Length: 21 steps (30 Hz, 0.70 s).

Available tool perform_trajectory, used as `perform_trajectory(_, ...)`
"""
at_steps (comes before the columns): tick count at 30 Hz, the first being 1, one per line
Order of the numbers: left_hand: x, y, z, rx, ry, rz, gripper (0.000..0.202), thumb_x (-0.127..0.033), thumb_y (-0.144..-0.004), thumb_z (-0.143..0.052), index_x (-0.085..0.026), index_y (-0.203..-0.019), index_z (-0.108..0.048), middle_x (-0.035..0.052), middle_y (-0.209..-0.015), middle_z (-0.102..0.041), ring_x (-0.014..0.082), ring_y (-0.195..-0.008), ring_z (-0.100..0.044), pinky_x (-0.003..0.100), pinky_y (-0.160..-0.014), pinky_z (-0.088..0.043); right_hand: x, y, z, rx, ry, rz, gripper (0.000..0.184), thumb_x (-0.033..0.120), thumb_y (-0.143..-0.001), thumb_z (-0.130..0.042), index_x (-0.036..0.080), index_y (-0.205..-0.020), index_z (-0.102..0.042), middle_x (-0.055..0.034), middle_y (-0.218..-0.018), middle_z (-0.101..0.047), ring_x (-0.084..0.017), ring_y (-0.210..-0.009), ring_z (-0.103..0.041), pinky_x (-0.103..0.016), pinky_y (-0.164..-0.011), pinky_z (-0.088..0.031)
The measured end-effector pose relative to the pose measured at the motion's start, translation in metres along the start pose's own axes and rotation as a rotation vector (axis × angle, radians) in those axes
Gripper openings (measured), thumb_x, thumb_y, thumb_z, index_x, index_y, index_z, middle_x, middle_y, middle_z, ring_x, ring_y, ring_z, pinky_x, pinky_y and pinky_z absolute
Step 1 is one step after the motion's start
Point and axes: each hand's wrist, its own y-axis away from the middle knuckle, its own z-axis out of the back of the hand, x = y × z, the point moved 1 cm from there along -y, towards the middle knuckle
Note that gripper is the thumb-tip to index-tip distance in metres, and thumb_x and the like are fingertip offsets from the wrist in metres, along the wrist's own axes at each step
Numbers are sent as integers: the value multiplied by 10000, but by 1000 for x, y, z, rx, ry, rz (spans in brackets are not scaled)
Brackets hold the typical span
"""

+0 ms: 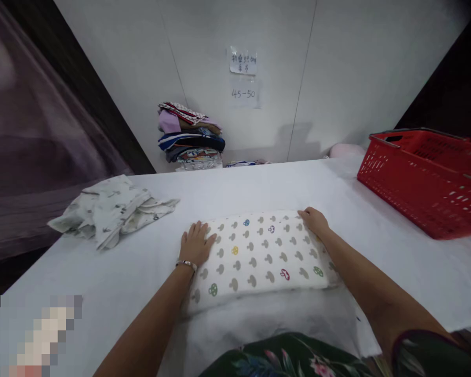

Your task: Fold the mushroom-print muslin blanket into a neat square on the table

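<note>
We see a folded cloth (259,254), cream with a print of small mushrooms in grey, blue, yellow, red and green, lying flat on the white surface (377,262) directly in front of the person. It forms a neat rectangle, its long side running left to right.

The left hand (196,245) lies palm down on the left end of the folded cloth, fingers spread and flat, not gripping; a thin bracelet (186,263) sits at its wrist. The right hand (314,220) rests on the far right corner of the same cloth, fingers slightly curled over the edge; we cannot tell whether it pinches the fabric or only presses on it. The two hands are well apart, one at each end of the cloth.

To the left, near the surface's edge and apart from the folded cloth, we see a crumpled pale garment (110,209) with a faint small print. To the right stands a red plastic basket (424,178) with metal handles, well apart from the hands. Against the back wall sits a stack of folded clothes (190,137) in mixed colours, and above it two paper notes (243,76) are stuck to the wall, the lower one reading 45-50. A floral-print garment (290,358) on the person shows at the bottom edge.
</note>
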Motion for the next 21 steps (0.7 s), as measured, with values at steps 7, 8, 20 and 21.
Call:
perform_trajectory(7,-1,-2,1,-1,-36,80,657,-537,-864,-260,-151,-1393,-310,83,-1494,-217,255,-1380,-141,486,-1096,-161,7,2,-1,-31,60,51,359,476,-881,-375,197,-896,-601,-57,-867,-649,-180,-793,-564,-244,-592,-325)
perform_trajectory(8,0,-2,0,-6,-46,87,668,-541,-862,-259,-141,-1395,-305,88,-1493,-219,259,-1379,-140,485,-1096,-163,7,2,-2,-18,98,55,358,468,-886,-372,194,-911,-601,-65,-877,-648,-187,-807,-567,-247,-601,-329)
perform_trajectory(20,1,-5,2,-30,-71,43,708,-573,-851,-256,-131,-1403,-294,98,-1497,-196,271,-1382,-127,498,-1100,-131,32,34,-19,-97,328,554,572,498,-911,-298,167,-1377,-335,-112,-1452,-295,-261,-1345,-199,-453,-1066,-157)
perform_trajectory(21,2,-5,-1,-10,-66,42,720,-584,-847,-249,-131,-1405,-289,99,-1495,-202,272,-1380,-134,494,-1100,-136,30,34,-24,-30,336,540,608,535,-903,-283,175,-1392,-311,-103,-1461,-278,-261,-1350,-188,-464,-1068,-150)
